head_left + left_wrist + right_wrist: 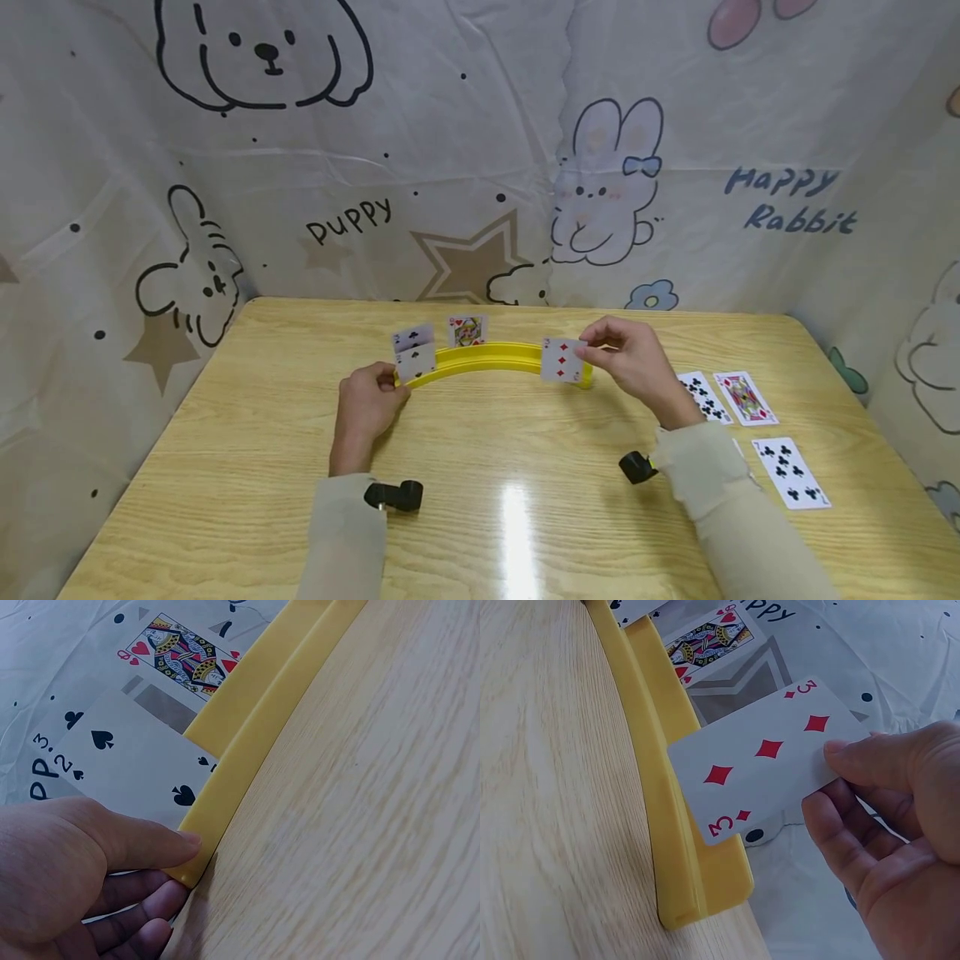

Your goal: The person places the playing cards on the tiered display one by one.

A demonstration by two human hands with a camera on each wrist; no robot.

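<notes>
A curved yellow card holder (pixel 487 357) stands on the table. My left hand (pixel 369 406) grips its left end, thumb on the front face and fingers curled beneath, as the left wrist view shows. Beside that hand, a two of spades (pixel 135 757) stands in the front slot, with a three of clubs (pixel 412 336) behind it. A queen of hearts (pixel 468 331) stands in the back slot, left of the middle. My right hand (pixel 630 358) pinches the three of diamonds (pixel 757 761) by its edge. That card is over the holder's right end; whether it touches the slot I cannot tell.
Face up on the table at the right lie a club card (pixel 705 396), a face card of diamonds (pixel 746 397) and a seven of clubs (pixel 791 472). Another card is mostly hidden by the right sleeve. A printed cloth (pixel 465 167) hangs behind the table (pixel 480 467).
</notes>
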